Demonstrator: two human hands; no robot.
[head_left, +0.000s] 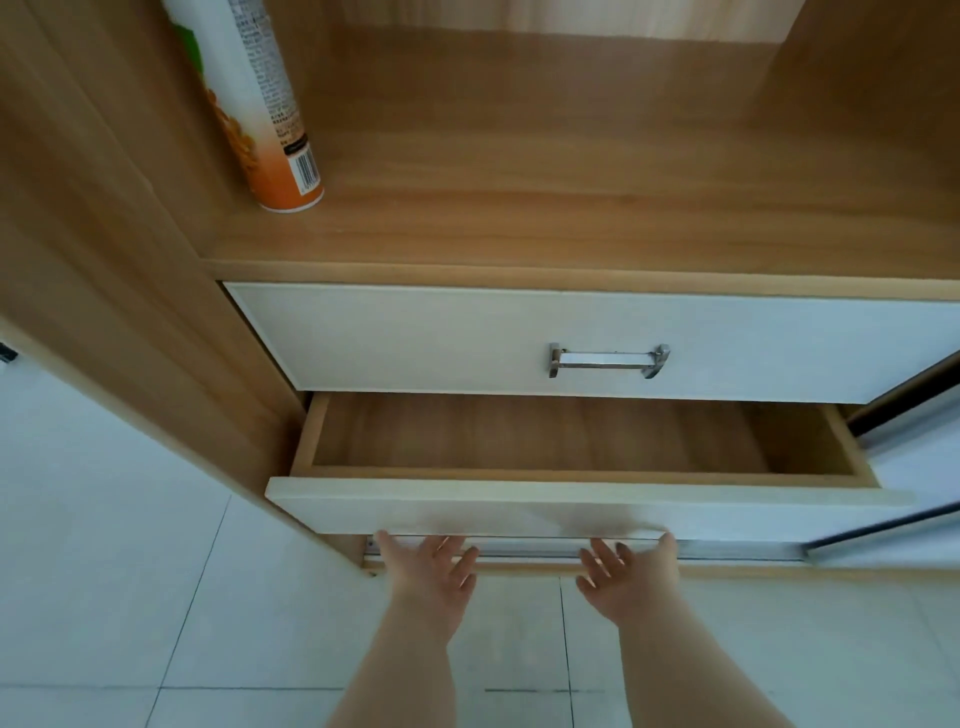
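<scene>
Tiled floor (104, 571), white-fronted wooden drawer (519, 512) standing open, left hand (431, 571), right hand (628, 577), each grip spread, empty

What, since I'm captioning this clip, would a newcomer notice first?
The lower drawer, pulled out and showing bare wood inside, sits mid-frame. The left hand and right hand spread open at its front's bottom edge. A tall orange-and-white can stands on the shelf, upper left.
</scene>
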